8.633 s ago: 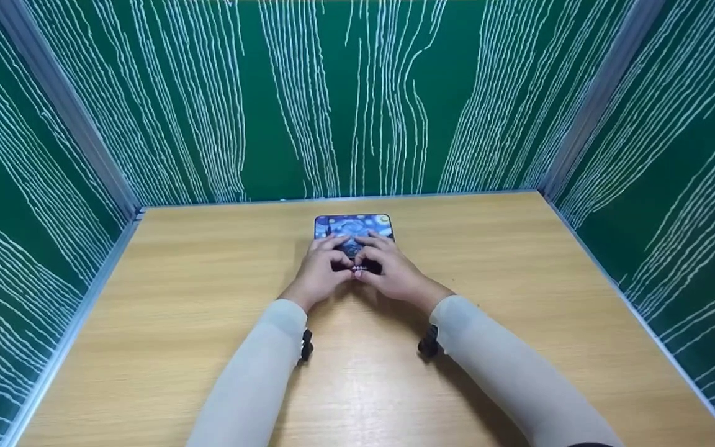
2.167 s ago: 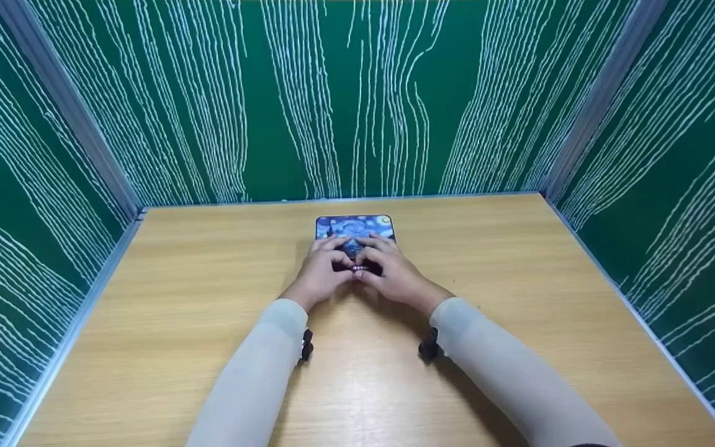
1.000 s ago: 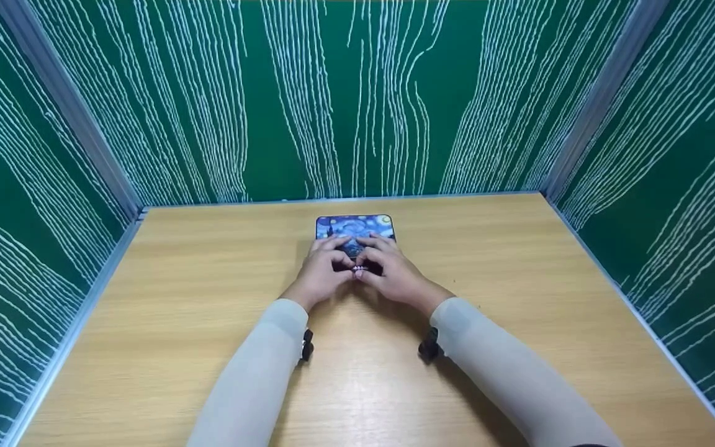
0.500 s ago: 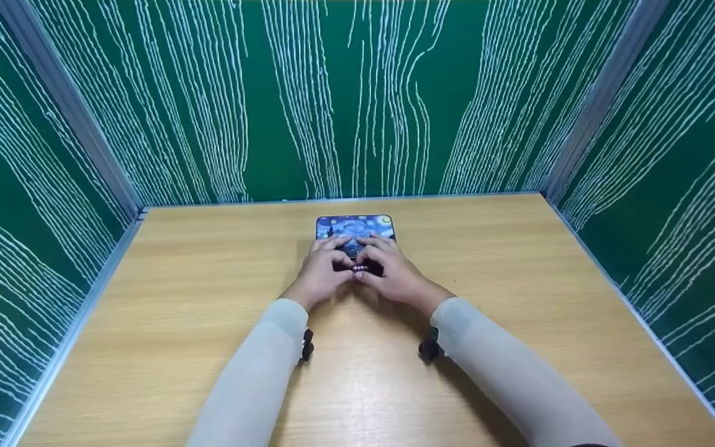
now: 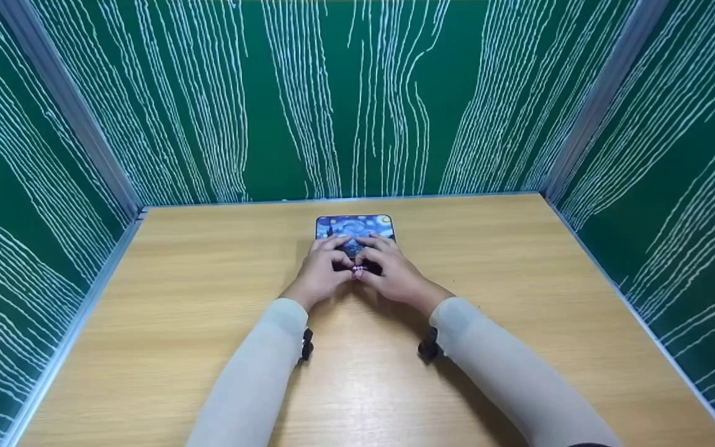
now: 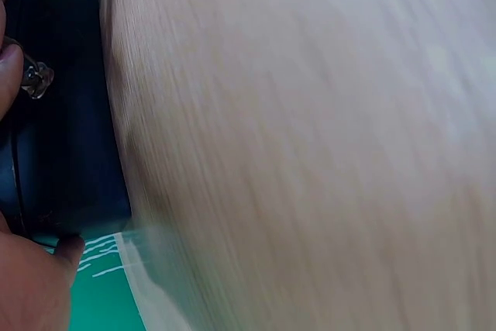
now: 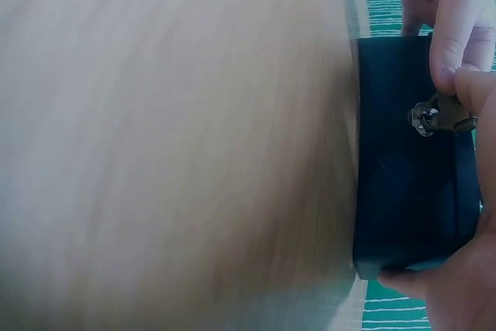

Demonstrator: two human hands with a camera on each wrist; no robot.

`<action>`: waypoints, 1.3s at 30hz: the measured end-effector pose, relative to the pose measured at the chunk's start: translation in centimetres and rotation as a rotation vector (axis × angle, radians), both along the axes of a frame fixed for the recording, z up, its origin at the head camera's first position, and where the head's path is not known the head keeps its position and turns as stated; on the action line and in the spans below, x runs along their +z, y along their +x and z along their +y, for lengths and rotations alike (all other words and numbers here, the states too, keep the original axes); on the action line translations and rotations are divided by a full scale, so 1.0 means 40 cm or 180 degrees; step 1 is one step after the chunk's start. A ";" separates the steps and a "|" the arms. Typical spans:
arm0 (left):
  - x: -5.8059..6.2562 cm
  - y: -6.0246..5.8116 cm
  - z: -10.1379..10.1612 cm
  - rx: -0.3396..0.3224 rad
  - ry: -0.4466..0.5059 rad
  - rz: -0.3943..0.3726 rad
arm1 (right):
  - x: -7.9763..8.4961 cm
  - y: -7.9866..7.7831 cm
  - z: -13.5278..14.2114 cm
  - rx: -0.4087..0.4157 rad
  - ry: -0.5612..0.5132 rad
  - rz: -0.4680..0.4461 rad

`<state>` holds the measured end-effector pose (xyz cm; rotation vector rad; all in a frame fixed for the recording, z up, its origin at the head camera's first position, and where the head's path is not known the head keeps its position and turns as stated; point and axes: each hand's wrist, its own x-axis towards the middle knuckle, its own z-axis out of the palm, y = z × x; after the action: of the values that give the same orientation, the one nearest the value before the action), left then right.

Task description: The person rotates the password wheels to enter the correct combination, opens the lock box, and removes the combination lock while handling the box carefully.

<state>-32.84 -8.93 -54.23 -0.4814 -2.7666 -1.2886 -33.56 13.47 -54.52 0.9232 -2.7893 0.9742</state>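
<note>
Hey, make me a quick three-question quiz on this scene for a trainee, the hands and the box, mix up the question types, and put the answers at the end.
1. Multiple choice: what is fixed to the front of the dark box?
a) a keypad
b) a metal latch
c) a wooden drawer

2. True or false: the box stands wide open.

3. Short answer: what touches the box's two opposite sides?

Key:
1. b.
2. False; its lid, with a blue swirling picture, is down.
3. The person's left hand and right hand, one at each side.
</note>
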 end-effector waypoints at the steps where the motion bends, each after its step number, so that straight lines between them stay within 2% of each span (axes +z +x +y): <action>1: 0.000 0.000 0.000 -0.0005 -0.0007 0.0017 | 0.000 0.000 0.000 -0.0001 0.0010 0.0001; 6: 0.001 0.000 0.000 0.0005 -0.0035 -0.0054 | 0.001 0.001 0.000 0.0003 0.0001 0.0008; 13: 0.002 0.001 -0.001 0.0010 -0.0004 -0.0035 | 0.004 0.000 0.003 0.0001 -0.0010 -0.0074; 22: 0.011 0.006 0.000 -0.0011 -0.0047 -0.0009 | 0.011 -0.001 0.011 0.0157 -0.0198 -0.0069; 27: 0.013 0.007 0.003 0.0013 -0.0057 -0.0099 | 0.009 0.000 0.012 0.0149 -0.0171 -0.0049; 39: 0.012 0.009 0.004 0.0013 -0.0014 -0.0053 | 0.006 -0.002 0.014 0.0117 -0.0077 -0.0069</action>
<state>-32.50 -8.78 -53.74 -0.4673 -2.7830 -1.2920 -33.64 14.05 -54.28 0.9702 -2.7811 1.0265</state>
